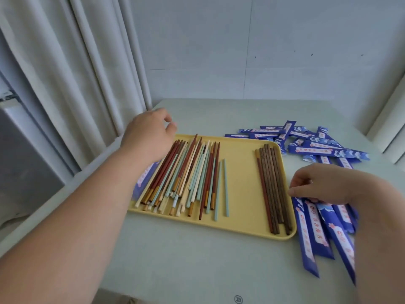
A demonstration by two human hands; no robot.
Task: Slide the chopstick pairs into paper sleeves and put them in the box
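A yellow tray [238, 172] lies on the pale table. Its left half holds a heap of mixed chopsticks [188, 176] in red, mint, cream and brown. Several dark wooden chopsticks [274, 189] lie along its right side. My left hand [151, 132] hovers over the tray's far left corner, fingers loosely curled and holding nothing. My right hand [317, 185] sits just right of the tray, fingers pinched on the top ends of a fan of blue paper sleeves [315, 233]. Another blue sleeve [141, 178] shows by the tray's left edge, partly under my left wrist. No box is in view.
A loose pile of blue paper sleeves [306, 141] lies on the table behind and to the right of the tray. White curtains [76, 73] hang at the left, and a wall [241, 51] stands right behind the table. The table's front edge [197, 291] is near me.
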